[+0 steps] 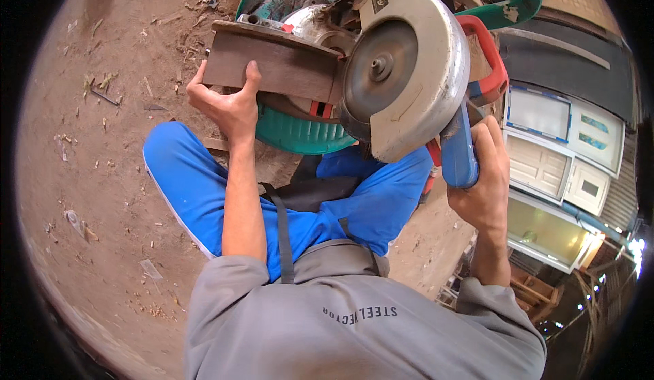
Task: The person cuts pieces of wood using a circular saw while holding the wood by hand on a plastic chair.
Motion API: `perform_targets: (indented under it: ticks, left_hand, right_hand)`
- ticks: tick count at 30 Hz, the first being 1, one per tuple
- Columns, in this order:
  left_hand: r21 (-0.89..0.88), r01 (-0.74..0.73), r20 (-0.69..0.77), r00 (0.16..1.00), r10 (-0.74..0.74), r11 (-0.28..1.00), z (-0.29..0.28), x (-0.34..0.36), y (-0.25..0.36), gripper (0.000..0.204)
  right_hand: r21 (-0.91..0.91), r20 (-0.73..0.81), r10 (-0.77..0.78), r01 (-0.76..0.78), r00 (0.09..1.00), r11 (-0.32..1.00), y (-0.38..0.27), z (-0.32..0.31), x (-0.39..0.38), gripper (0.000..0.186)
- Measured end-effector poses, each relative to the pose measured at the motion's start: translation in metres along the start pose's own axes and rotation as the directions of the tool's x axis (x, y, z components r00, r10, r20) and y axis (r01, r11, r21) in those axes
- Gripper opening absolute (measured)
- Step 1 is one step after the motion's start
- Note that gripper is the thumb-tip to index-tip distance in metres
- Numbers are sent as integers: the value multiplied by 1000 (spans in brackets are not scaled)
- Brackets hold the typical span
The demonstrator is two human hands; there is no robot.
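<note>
A cut-off saw stands in front of me, with a scuffed cream blade guard (pixel 439 46) and a round grey disc (pixel 398 59) bolted at its middle. My right hand (pixel 487 179) is wrapped round the saw's blue handle (pixel 459 155), right of the guard. In my left hand (pixel 228 104) is the left end of a brown board (pixel 279 66). The thumb presses on its near face while the fingers go round the end. The board's right end meets the edge of the guard; whether the blade touches it is hidden.
A red carrying handle (pixel 494 73) juts from the saw's right side. Ribbed green plastic (pixel 300 131) shows below the board, and a green bar (pixel 521 5) curves behind. Scraps litter the dirt floor (pixel 109 175) at left. White framed panels (pixel 538 165) stand at right.
</note>
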State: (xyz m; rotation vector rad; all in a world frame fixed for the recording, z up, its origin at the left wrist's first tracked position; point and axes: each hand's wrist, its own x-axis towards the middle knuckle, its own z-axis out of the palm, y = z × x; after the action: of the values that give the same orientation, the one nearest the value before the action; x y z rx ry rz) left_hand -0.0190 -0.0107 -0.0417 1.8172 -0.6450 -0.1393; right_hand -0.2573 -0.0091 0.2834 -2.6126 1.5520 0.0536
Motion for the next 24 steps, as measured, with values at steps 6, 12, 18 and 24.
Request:
perform_targets:
  ticks: [6,12,18,24]
  left_hand:
    - [2,40,3,999,-40,999,1,-1,2,84]
    - [-22,41,-1,999,-41,999,-1,0,0,84]
    - [-19,-5,-17,1000,5,1000,-1,0,-2,84]
    - [-11,-7,-13,1000,7,1000,0,0,0,84]
  right_hand:
    - [-13,-46,22,-23,999,1000,0,25,-14,46]
    - [-28,-48,42,-43,998,999,-3,33,-17,46]
    - [-56,-67,51,-55,996,997,-6,45,-23,45]
    - [-61,-79,51,-56,996,997,-6,52,-26,43]
